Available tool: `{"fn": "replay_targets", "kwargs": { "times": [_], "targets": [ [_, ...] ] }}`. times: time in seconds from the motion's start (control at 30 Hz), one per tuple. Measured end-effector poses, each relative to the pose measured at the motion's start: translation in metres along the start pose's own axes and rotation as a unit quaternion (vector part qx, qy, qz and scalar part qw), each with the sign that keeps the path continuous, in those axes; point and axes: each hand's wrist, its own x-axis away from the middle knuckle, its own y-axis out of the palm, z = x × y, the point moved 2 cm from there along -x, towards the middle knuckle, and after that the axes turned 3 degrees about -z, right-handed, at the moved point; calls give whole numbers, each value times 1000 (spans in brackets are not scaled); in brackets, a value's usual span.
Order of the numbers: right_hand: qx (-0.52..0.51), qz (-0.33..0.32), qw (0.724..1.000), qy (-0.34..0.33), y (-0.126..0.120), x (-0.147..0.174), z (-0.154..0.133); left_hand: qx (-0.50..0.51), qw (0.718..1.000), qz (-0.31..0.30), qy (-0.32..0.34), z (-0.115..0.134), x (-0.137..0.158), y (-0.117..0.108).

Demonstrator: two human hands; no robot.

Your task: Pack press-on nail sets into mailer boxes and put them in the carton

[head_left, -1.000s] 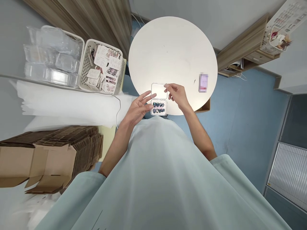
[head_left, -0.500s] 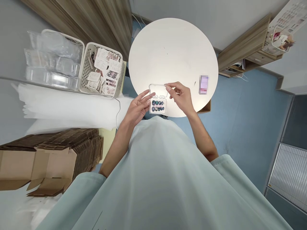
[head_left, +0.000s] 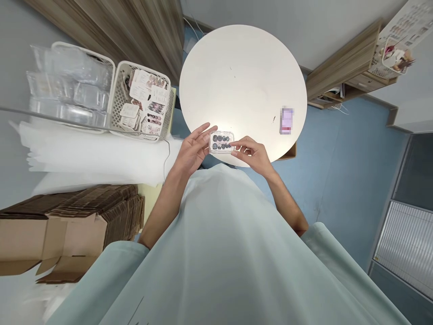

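A small clear plastic case is held over the near edge of the round white table. Inside, two rows of dark press-on nails show through the lid, which is down over them. My left hand grips the case's left side, some of its fingers stretched out past the corner. On the right side, my right hand has its fingertips on the lid and its thumb at the lower right edge.
The round white table bears a blurred-out purple item. To the left stand a basket of nail cards, clear plastic packs, a white foam roll and folded cardboard boxes.
The case's lid was raised and is now down over the nails. My right hand has moved from the lid's far corner toward me, to the case's right side.
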Motion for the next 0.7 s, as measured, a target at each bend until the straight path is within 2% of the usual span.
{"fn": "replay_targets", "kwargs": {
  "times": [0.17, 0.27, 0.4, 0.57, 0.7],
  "targets": [
    [-51, 14, 998, 31, 1, -2, 1, -9, 1000, -6, 17, 0, -3, -4],
    [-91, 18, 990, 105, 2, -2, -1, -22, 999, -14, 30, 0, -4, -7],
    [-173, -22, 966, 189, 10, -3, -4, -46, 998, -18, 39, 0, -4, -7],
    [-219, -15, 955, 199, 18, -4, -3, -83, 995, 4, 47, 2, 2, -3],
    [-213, 11, 957, 197, 17, -5, 1, -164, 986, 37, -11, 1, 11, -3]
  ]
}}
